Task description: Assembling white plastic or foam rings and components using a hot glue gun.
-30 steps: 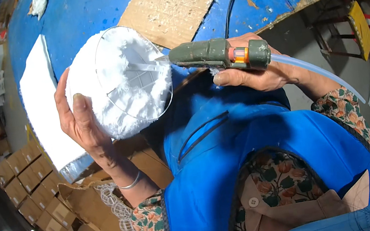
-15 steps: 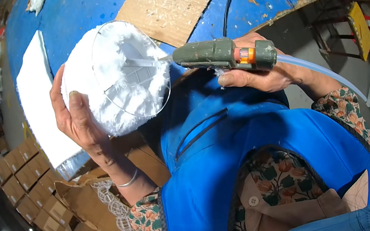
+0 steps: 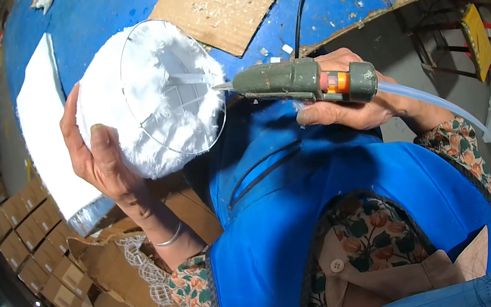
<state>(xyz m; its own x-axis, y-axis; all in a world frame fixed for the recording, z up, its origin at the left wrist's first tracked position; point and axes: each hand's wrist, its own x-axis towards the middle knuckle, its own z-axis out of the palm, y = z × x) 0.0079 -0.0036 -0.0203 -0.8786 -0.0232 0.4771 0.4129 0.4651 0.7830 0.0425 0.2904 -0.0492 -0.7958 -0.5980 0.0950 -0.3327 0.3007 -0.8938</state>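
My left hand is wrapped round the side of a wire frame covered in white plush fabric, thumb toward me and fingers behind. Its open end faces right, showing a thin metal ring and wire grid inside, with fluffy edges bunched around it. In my right hand is a dark green hot glue gun, held with the thumb underneath. A long translucent glue stick trails from its back end. The nozzle points left at the ring's right edge; whether it touches, I cannot tell.
A cardboard sheet and a strip of white plush lie on the worn blue table. A black cord crosses its edge. Wire frames rest in a carton below left, near stacked boxes. A yellow-topped stool stands right.
The glue gun has shifted slightly right and down, its nozzle drawing back from inside the ring to the rim. The plush-covered frame stays nearly where it was, in my left hand.
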